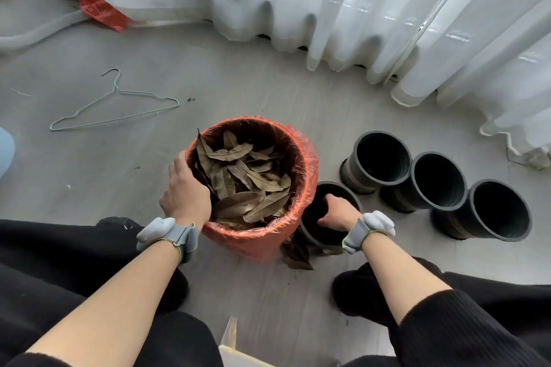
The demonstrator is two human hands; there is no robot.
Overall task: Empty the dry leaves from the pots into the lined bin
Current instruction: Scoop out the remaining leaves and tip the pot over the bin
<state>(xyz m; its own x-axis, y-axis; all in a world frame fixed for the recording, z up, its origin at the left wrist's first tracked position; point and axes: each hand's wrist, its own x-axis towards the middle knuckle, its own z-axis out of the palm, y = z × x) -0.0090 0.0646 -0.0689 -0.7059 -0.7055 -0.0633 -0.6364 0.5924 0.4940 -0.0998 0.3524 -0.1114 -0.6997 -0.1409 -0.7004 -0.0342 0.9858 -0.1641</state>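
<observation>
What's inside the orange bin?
Dry brown leaves, heaped in the bin, with an orange liner around them. The left hand reaches in over the rim. The leaves hide the bottom and its fingertips.

A pale grey plank floor (238,83) fills the room, lit by soft daylight through long white sheer curtains (328,9) that hang in folds along its far edge and bunch on the boards at the right. On the floor's left side lies a thin green wire hanger (119,110), and towards the far left corner a crumpled red plastic bag (103,12) sits just beside a thick white hose (38,30).
</observation>
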